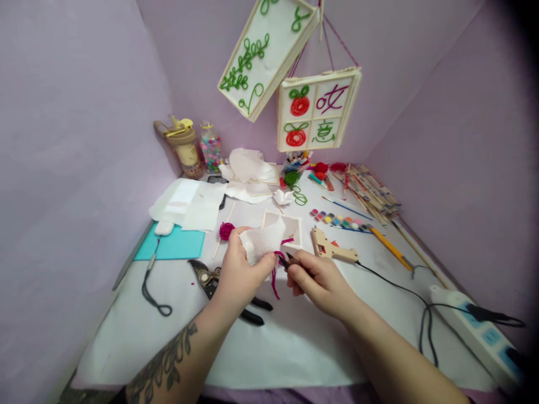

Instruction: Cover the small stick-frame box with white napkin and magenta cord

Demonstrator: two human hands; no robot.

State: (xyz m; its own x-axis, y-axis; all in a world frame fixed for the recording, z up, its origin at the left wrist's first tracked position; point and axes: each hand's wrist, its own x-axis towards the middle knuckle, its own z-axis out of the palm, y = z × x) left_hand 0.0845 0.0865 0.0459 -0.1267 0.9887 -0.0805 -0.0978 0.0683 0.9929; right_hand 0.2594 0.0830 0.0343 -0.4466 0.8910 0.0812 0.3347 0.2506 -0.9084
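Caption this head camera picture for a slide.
Left hand holds white mesh; right hand pinches a dark tool.

A hobby craft corner, walled in lilac: beyond the hands, the white worktop (295,342) carries a glue gun (332,249), paint pots (337,220), bamboo sticks (373,191) and a bead jar (210,147); yarn-decorated panels (318,109) hang overhead.

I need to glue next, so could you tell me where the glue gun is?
The glue gun lies on the table right of centre, just beyond the right hand, below the paint pots.
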